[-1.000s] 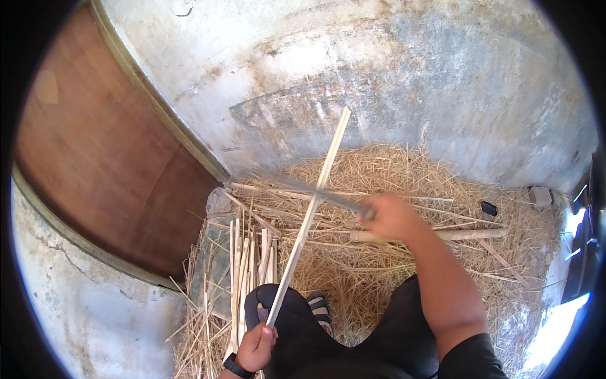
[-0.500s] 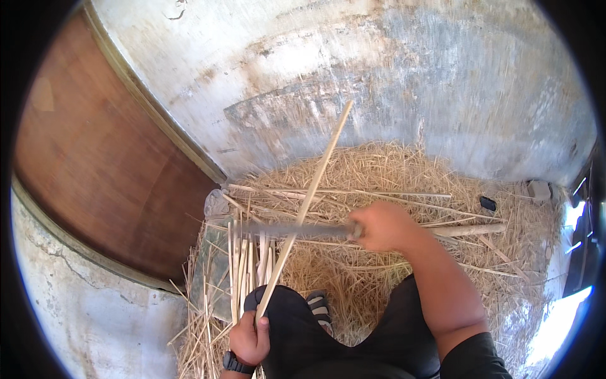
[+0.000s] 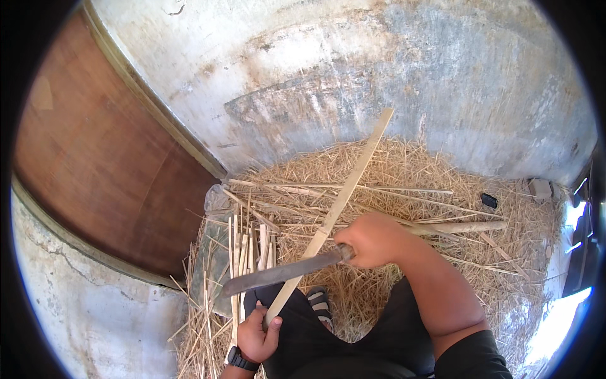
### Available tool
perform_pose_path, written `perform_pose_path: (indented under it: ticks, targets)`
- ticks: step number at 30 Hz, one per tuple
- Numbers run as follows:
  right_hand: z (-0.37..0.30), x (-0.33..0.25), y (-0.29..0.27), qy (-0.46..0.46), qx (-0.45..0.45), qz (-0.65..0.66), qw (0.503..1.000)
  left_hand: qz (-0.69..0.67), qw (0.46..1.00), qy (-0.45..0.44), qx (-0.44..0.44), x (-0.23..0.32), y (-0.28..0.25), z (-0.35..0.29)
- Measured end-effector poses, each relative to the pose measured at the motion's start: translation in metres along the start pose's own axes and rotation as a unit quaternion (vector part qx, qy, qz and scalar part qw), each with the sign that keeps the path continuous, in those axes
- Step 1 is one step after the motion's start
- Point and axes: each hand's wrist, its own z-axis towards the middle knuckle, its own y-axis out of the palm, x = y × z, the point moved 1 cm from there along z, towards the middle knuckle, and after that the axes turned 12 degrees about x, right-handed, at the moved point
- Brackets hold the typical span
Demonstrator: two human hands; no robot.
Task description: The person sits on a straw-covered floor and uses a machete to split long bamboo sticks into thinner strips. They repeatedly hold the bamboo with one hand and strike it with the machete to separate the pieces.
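Note:
My left hand [image 3: 259, 333] is closed round the lower end of a long, flat bamboo strip [image 3: 346, 192]. The strip slants up and to the right, its far end in front of the wall. In my right hand [image 3: 372, 240] is the handle of a machete [image 3: 278, 275]. Its dark blade points left and slightly down, crossing over the strip a little above my left hand. Whether the edge touches the strip, I cannot tell. Beside my left knee stands a bundle of thin bamboo strips [image 3: 243, 246], partly behind the blade.
Shavings [image 3: 341, 284] cover the floor around my sandalled foot [image 3: 320, 305]. Several long strips and a thicker bamboo pole [image 3: 467, 227] lie across them. A small black object [image 3: 488, 200] and a block [image 3: 540, 189] sit at the right. Ahead is a stained wall [image 3: 410, 76]; a brown door [image 3: 107, 151] is left.
The machete has come down along the strip toward my left hand, its tip dropping. The strip now leans further right and shows its broad face. My left hand has shifted slightly right.

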Motion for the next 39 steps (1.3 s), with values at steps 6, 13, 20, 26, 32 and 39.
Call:
perform_pose_path:
  ticks: [6, 13, 20, 26, 32, 39]
  targets:
    - [-0.002, 0.051, -0.027, 0.270, 0.143, 0.052, 0.951, -0.038, 0.990, -0.130, -0.041, -0.017, -0.010, -0.013]
    - [0.007, -0.023, 0.004, -0.053, -0.023, -0.128, 0.990, -0.061, 0.991, -0.104, -0.052, -0.013, -0.006, -0.016]
    - [0.006, 0.039, -0.030, 0.250, 0.092, 0.034, 0.963, -0.062, 0.991, -0.108, -0.047, -0.014, -0.018, -0.027]
    - [0.008, -0.025, 0.007, -0.006, -0.062, -0.058, 0.996, -0.062, 0.991, -0.101, -0.067, -0.020, -0.012, -0.017]
    - [0.001, 0.047, -0.023, 0.260, 0.140, 0.045, 0.954, -0.087, 0.989, -0.105, -0.058, -0.017, -0.021, -0.012]
    - [0.007, -0.021, 0.013, -0.079, -0.018, -0.099, 0.992, -0.134, 0.980, -0.131, -0.073, -0.023, -0.011, -0.014]
